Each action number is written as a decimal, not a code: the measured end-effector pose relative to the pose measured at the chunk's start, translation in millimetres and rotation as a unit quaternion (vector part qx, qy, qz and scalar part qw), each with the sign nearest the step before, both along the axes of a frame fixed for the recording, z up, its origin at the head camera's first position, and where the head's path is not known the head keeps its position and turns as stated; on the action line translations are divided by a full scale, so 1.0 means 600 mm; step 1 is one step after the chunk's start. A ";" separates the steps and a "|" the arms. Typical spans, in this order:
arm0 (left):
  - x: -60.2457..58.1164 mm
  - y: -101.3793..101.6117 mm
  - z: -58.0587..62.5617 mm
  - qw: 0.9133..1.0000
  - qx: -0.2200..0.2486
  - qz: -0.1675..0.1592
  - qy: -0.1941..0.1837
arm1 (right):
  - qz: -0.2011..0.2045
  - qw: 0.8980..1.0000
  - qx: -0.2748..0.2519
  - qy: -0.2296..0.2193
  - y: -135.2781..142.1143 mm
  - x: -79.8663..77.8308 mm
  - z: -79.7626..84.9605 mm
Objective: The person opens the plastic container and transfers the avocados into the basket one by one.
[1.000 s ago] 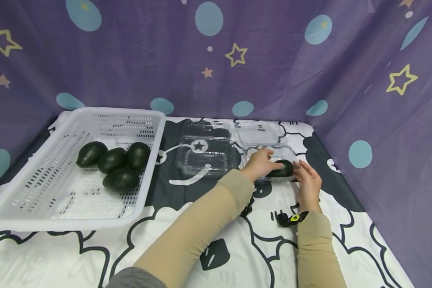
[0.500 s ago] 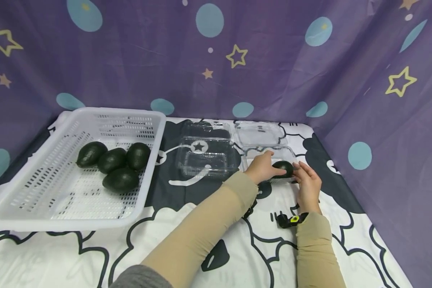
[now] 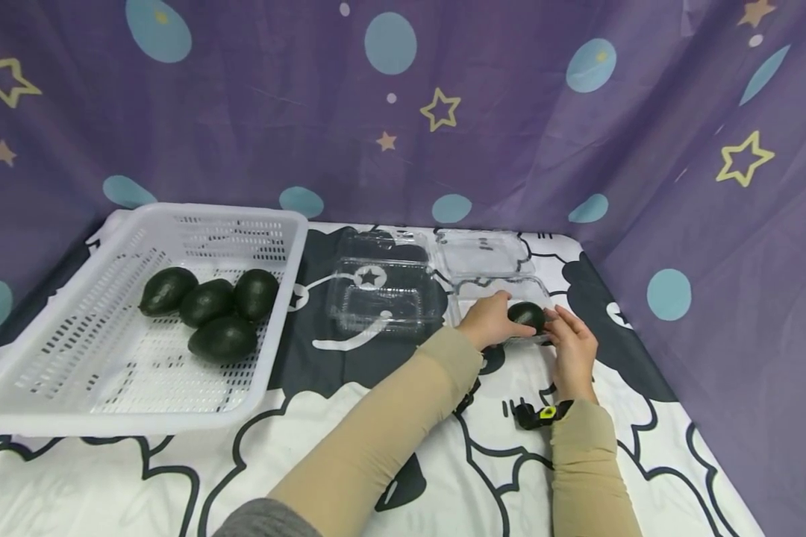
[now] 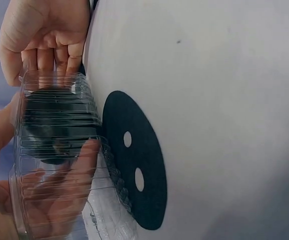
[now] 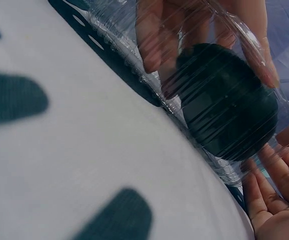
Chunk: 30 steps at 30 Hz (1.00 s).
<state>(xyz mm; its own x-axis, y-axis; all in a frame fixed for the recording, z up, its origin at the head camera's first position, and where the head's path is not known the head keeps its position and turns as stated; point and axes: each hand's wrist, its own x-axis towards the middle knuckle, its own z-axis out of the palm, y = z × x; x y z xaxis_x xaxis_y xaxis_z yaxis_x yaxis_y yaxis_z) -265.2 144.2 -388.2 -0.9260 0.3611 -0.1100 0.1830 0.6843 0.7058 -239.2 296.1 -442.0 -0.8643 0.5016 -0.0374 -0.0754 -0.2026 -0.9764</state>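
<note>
A dark green avocado (image 3: pixel 528 318) sits inside the base of a transparent plastic clamshell box (image 3: pixel 469 289), whose lid (image 3: pixel 485 253) lies folded back behind it. My left hand (image 3: pixel 489 321) reaches into the box and grips the avocado, thumb toward me and fingers on the far side. Through the ribbed wall, the left wrist view shows those fingers (image 4: pixel 87 160) beside the fruit. At the box's right end my right hand (image 3: pixel 574 350) holds the plastic wall, thumb by the rim and fingers against the outside. In the right wrist view the avocado (image 5: pixel 229 102) shows behind the plastic.
On the left stands a white perforated basket (image 3: pixel 289 298) with several avocados (image 3: pixel 223 340). A second transparent clamshell box (image 3: pixel 384 298) lies open between basket and hands. Purple curtain (image 3: pixel 349 149) closes off the back and right side. A black-and-white patterned cloth (image 3: pixel 349 462) covers the table.
My left hand has shifted slightly right and toward me, with the avocado tucked closer to the box's right end. The right hand has stayed nearly still at that end.
</note>
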 end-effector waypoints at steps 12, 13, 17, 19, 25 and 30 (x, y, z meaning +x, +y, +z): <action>0.004 0.000 -0.008 0.999 0.012 0.019 0.042 | -0.001 1.000 0.001 -0.010 -0.001 0.002 0.000; 0.005 -0.001 -0.007 0.999 0.012 0.021 0.046 | 0.000 1.000 -0.001 -0.011 0.000 0.002 0.000; 0.006 -0.002 -0.005 0.998 0.018 0.026 0.046 | 0.003 1.000 0.004 -0.013 0.000 0.001 0.002; 0.007 -0.003 -0.003 0.999 0.025 0.022 0.042 | 0.004 1.000 0.003 -0.012 -0.001 0.001 0.003; 0.003 -0.007 0.000 0.999 0.039 -0.002 0.032 | 0.001 1.000 -0.003 -0.005 0.000 0.000 0.002; 0.000 -0.007 -0.003 0.998 0.024 -0.030 0.039 | -0.003 1.000 -0.002 -0.007 0.001 0.000 0.000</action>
